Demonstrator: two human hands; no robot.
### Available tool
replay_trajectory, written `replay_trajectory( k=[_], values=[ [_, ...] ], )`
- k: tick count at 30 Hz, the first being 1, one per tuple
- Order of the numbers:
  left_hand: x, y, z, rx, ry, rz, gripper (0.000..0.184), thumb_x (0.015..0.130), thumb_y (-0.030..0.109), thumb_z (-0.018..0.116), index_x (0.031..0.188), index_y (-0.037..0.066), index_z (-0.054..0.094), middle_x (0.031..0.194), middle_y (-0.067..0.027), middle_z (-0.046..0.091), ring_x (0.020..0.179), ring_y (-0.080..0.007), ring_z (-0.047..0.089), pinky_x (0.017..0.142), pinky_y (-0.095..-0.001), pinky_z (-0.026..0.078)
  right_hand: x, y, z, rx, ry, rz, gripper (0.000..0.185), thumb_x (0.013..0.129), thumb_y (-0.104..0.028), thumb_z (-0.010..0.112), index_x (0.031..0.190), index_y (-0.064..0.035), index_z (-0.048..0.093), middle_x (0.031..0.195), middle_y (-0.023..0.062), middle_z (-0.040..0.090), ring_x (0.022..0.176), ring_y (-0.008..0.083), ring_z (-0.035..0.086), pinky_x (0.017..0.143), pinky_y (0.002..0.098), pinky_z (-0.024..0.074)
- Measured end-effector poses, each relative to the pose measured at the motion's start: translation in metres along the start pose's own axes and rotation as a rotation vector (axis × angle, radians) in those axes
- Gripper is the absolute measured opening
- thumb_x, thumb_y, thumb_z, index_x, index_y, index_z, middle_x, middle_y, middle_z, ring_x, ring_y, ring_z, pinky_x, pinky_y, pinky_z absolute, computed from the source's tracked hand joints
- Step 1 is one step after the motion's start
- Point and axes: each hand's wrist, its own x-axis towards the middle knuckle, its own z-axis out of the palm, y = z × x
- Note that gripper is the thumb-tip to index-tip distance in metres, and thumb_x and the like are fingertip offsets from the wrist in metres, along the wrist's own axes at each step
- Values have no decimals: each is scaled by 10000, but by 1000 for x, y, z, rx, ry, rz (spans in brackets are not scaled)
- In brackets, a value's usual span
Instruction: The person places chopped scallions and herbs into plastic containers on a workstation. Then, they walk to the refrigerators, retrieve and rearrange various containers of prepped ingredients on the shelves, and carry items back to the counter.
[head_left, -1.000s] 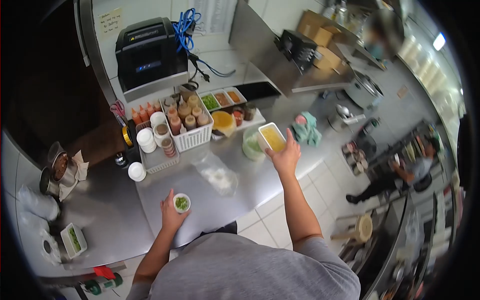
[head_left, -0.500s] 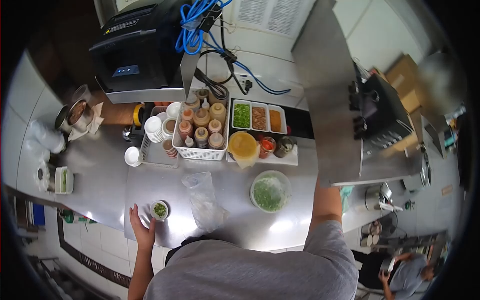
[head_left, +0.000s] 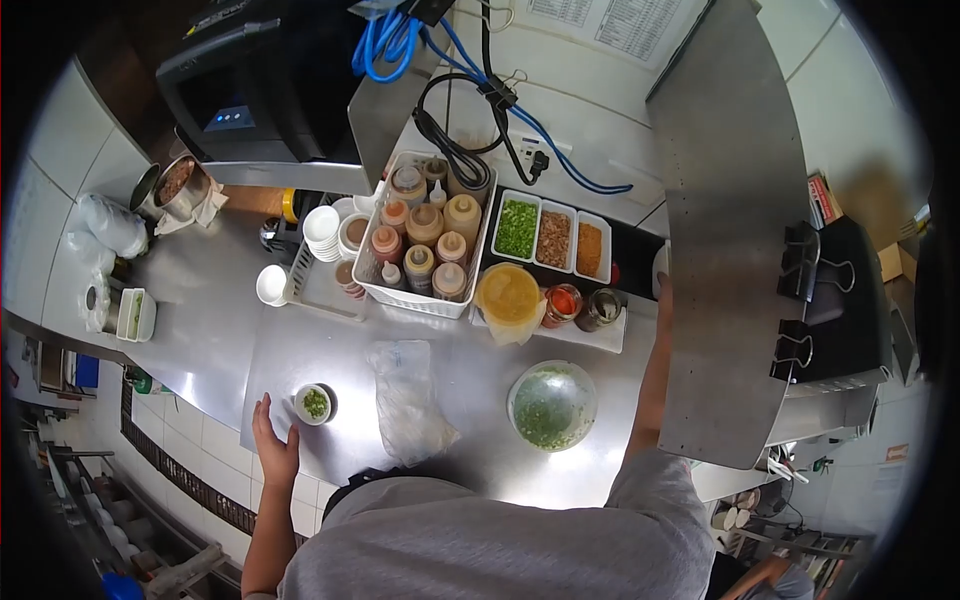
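Note:
My left hand (head_left: 276,445) is open at the counter's front edge, its fingers apart, just left of a small white cup (head_left: 314,404) of chopped greens. My right arm reaches forward along the right side of the counter. Most of my right hand (head_left: 664,284) is hidden by the upright metal panel, near the edge of a white container (head_left: 661,266). A clear plastic bag (head_left: 408,405) lies between my arms. Right of it stands a round clear tub (head_left: 552,406) with green residue. Behind are three white trays (head_left: 554,236) with greens, brown bits and orange crumbs.
A basket of sauce bottles (head_left: 425,240) and stacked white cups (head_left: 322,233) stand at the back. The metal panel (head_left: 725,230) rises at the right, above my arm. A printer (head_left: 240,100) sits back left. Another person's arm (head_left: 760,575) shows at the lower right.
The view has swung right and closer to the counter. My left hand has let go of the cup of greens. My right hand has moved the yellow-filled container from over the round tub to behind the panel.

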Motion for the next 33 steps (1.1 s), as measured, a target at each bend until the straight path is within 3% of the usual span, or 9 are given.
replay_trajectory(
  k=[6,8,12,15,18,21,27,29,33],
  values=[
    [-1,-1,6,-8,-19,-9,764,800,12,667,1486,60,333,1478,-213,392,1391,-411,331,1152,-480,286,-6,-10,16,-52,19,66,731,691,-438,833,1247,-28,594,1141,216,659,984,446,627,903,461,480],
    [1,-2,6,-30,-17,-5,758,801,13,665,1483,61,337,1470,-215,400,1385,-406,342,1152,-471,289,-5,-2,36,-276,293,-90,816,764,-577,729,1340,-37,523,1184,215,648,1046,426,619,937,478,458],
    [3,-5,4,-57,-1,7,746,804,17,665,1477,54,345,1465,-214,408,1380,-402,350,1151,-466,290,-40,-39,26,-429,233,-180,878,815,-650,625,1434,-63,420,1195,212,648,1077,405,619,959,515,432],
    [5,-8,-1,-78,11,16,731,810,21,663,1469,41,349,1457,-217,417,1371,-399,362,1148,-464,295,-35,-31,26,-125,61,-136,885,846,-672,565,1495,-116,335,1218,206,639,1118,393,603,973,546,405],
    [2,-19,-12,-99,41,8,714,814,22,662,1459,25,355,1451,-216,424,1359,-395,381,1142,-457,306,-16,-4,40,-242,92,-148,824,864,-614,582,1501,-154,332,1255,196,623,1155,404,578,976,555,398],
    [2,-32,-20,-107,54,37,693,811,16,660,1441,10,373,1443,-215,438,1341,-382,410,1130,-440,327,-8,4,34,-190,-54,-101,866,827,-589,635,1513,-176,305,1298,184,604,1201,390,559,989,553,392],
    [-1,-58,-40,-104,50,34,716,789,-24,649,1445,-5,364,1424,-220,457,1330,-376,433,1127,-439,333,-23,-49,27,-336,12,33,988,722,-542,736,1518,-165,287,1298,165,612,1228,370,552,998,553,401],
    [1,-60,-43,-111,49,-25,733,775,-51,646,1449,-9,359,1414,-222,464,1329,-371,438,1123,-433,336,-27,-58,17,-322,-93,70,972,710,-452,751,1513,-152,293,1284,177,615,1232,388,540,1000,542,414],
    [3,-62,-35,-117,76,-14,735,779,-51,645,1454,-9,355,1406,-225,469,1329,-376,437,1125,-435,331,-35,-67,2,-228,-48,103,973,685,-371,762,1506,-134,297,1266,186,620,1224,392,542,1007,518,427]
  ],
)
